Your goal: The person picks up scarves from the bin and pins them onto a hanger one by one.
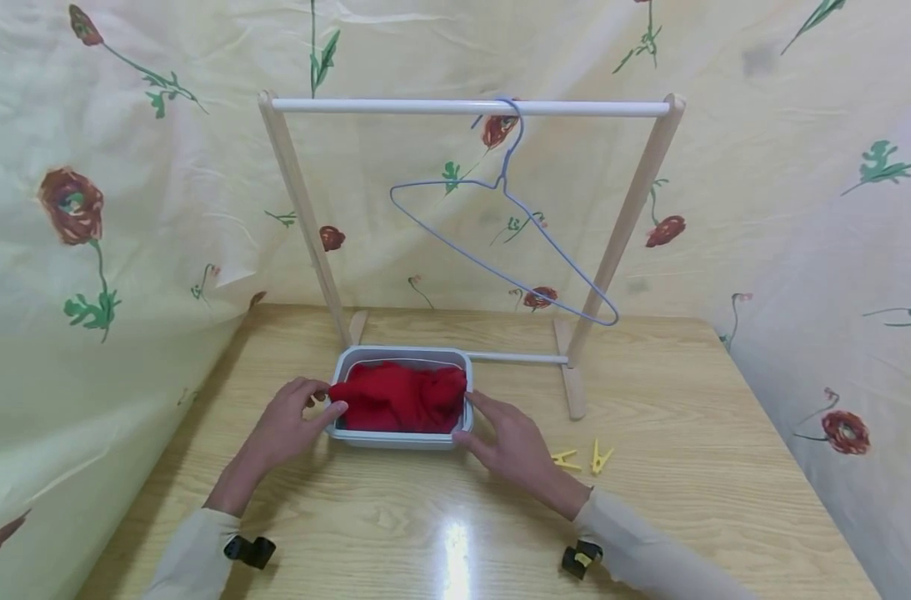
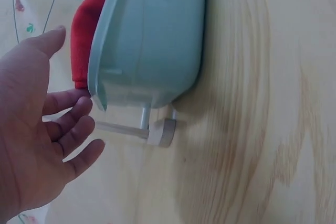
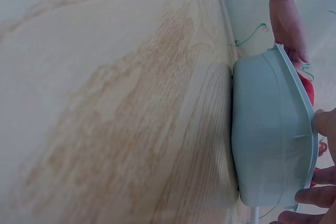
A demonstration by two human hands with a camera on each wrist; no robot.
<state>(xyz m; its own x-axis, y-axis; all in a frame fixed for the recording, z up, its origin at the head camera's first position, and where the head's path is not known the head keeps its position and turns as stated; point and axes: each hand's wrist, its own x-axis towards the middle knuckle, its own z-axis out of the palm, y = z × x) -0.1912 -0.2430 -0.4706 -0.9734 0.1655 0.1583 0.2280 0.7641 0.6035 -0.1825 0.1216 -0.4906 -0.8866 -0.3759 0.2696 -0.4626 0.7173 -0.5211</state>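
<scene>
A light grey-blue plastic bin (image 1: 398, 440) sits on the table with a crumpled red cloth (image 1: 402, 396) inside. At its left end is my left hand (image 1: 293, 421). In the left wrist view, fingertips of that hand (image 2: 47, 124) touch the rim beside the cloth, while the thumb stands away from it. My right hand (image 1: 511, 437) is at the bin's right end. Its thumb touches the near rim and its fingers lie along the end rim, as the right wrist view shows on the bin (image 3: 268, 135). Part of the right hand is cut off there.
Behind the bin stands a wooden rack (image 1: 628, 225) with a white top bar. A blue hanger (image 1: 493, 267) hangs from that bar. Two yellow clothespins (image 1: 599, 458) lie on the wooden table (image 1: 688, 483), right of my right hand. Flower-patterned sheeting (image 1: 162, 167) surrounds the table.
</scene>
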